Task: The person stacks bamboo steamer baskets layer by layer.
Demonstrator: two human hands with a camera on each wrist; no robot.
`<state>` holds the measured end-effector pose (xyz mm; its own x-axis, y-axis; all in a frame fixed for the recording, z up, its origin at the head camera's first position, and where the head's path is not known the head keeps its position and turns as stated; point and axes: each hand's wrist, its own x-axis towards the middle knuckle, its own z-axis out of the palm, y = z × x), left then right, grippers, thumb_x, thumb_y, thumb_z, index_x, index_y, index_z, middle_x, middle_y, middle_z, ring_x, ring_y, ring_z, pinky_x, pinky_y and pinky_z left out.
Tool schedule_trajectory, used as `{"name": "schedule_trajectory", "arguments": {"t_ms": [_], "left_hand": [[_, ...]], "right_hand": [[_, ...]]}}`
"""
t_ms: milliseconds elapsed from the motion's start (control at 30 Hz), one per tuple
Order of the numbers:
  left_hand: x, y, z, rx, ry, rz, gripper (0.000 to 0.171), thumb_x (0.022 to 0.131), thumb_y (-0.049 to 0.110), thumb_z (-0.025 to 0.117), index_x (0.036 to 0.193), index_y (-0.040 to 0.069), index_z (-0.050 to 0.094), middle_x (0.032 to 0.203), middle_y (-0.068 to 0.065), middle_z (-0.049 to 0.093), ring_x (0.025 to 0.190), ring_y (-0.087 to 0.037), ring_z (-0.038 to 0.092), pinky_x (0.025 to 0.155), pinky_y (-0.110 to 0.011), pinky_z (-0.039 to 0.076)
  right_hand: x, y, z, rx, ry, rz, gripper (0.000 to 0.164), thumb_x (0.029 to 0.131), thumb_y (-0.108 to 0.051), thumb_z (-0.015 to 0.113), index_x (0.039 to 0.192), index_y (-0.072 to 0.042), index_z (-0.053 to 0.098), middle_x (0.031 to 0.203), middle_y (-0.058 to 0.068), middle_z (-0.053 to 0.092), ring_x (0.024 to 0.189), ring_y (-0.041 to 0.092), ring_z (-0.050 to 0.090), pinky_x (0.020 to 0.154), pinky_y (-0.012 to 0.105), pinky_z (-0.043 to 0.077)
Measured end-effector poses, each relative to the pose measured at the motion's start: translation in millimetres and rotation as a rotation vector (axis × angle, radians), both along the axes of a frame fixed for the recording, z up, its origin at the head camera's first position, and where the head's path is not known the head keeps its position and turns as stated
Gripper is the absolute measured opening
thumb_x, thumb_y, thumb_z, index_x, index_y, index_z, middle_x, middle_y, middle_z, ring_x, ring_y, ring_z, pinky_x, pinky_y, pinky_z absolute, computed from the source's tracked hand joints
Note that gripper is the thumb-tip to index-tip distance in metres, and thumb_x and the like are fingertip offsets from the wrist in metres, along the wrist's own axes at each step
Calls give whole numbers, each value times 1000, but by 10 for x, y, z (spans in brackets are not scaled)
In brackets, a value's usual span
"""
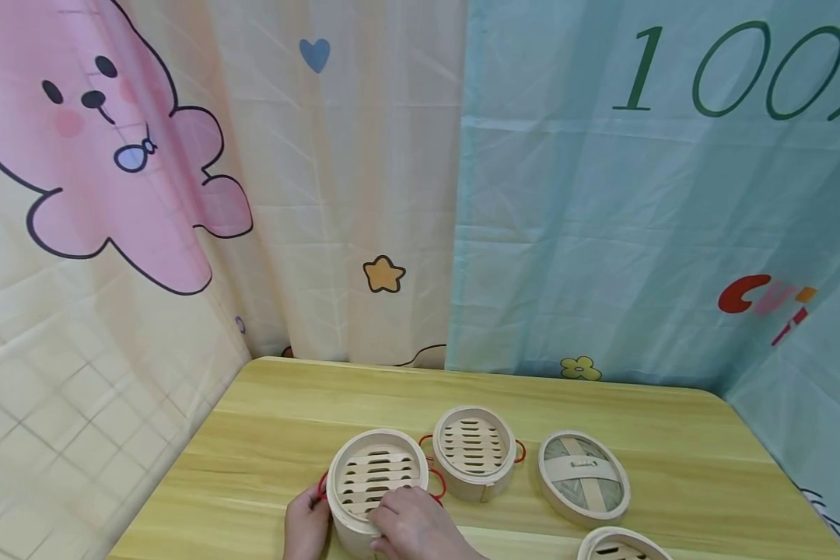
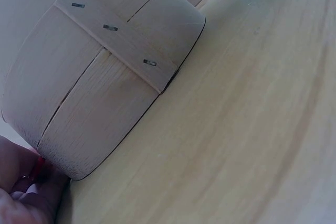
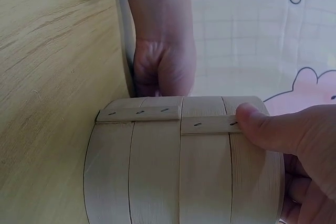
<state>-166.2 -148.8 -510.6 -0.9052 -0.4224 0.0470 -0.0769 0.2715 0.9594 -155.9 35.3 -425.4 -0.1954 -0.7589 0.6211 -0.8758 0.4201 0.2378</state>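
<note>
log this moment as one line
left hand: pinches red handle | right hand: grips steamer | nearby: another steamer, lid

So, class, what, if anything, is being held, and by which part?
The leftmost round, pale wooden steamer: the right hand grips its top rim, thumb outside; the left hand holds its red loop handle.

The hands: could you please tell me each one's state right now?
Left hand: closed, pinching a red handle.
Right hand: closed, holding the leftmost steamer.
</note>
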Motion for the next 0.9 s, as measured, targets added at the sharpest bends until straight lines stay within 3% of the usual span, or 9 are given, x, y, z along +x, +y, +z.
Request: {"name": "schedule_trajectory", "arguments": {"t_ms": [567,900], "left_hand": [[1,7,2,-20,-17,16,12,76,3,56,81,-5,64,74,-9,61,65,-6,49,61,-20,39],[7,-1,-1,12,15,-14,18,77,0,54,89,-11,60,77,-13,61,65,-3,50,59,-18,42]], "right_hand": [[-17,-15,-28,-31,7,38,25,65,-37,67,75,-16,56,71,-9,48,66,6,48,62,17,38],[-36,8,-27,-16,11,53,24,66,-37,65,75,-17,55,71,-9,47,66,5,47,60,16,37]]}}
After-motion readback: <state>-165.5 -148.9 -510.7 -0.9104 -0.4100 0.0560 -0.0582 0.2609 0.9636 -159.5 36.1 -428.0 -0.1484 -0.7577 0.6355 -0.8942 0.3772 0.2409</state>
